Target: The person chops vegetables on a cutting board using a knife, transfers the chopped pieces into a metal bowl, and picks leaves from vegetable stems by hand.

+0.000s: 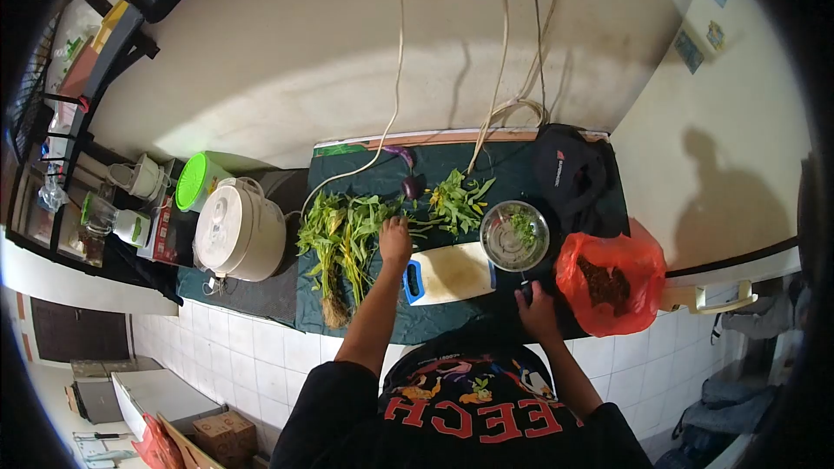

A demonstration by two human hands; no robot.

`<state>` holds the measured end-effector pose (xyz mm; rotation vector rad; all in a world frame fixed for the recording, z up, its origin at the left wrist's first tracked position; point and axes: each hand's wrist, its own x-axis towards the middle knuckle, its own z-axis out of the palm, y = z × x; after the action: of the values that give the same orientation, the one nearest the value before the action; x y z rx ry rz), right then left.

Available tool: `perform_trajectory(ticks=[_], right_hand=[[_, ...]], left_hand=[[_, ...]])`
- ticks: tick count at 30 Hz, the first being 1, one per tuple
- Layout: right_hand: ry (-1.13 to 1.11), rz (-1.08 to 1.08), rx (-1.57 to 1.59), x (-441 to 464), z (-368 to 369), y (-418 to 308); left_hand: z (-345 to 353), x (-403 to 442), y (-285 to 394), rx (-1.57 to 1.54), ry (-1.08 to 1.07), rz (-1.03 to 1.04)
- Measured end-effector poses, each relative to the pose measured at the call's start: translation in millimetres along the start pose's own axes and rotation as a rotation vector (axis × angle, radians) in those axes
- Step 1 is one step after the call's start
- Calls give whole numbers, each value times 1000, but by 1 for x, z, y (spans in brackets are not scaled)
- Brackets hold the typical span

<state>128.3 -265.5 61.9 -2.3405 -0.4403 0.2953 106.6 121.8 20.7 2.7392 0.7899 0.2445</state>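
Note:
My left hand point(396, 240) is closed on leafy green stems at the right side of a large bundle of leafy greens point(334, 234), whose roots point toward me. My right hand point(538, 311) is wrapped round the dark handle of a knife point(525, 280), just below a steel bowl point(495, 246) with chopped greens point(523, 227) in it. Between my hands lies a white cutting board point(453, 273) with blue ends. Behind it is a small pile of loose leaves point(458, 200), and an eggplant point(413, 186) lies to their left.
A red plastic bag point(638, 300) with dark contents stands right of my right hand. Behind it sits a black bag or cap point(569, 169). A white rice cooker point(239, 230) and a green-lidded container point(193, 181) are at the left. Cables hang down to the table's back.

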Motion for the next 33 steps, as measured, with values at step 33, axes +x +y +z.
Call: perform_trajectory(ticks=[33], right_hand=[[-483,-21,1107,20,-77,-232]], left_hand=[[-153,-95,100,-1811,-156,18]])
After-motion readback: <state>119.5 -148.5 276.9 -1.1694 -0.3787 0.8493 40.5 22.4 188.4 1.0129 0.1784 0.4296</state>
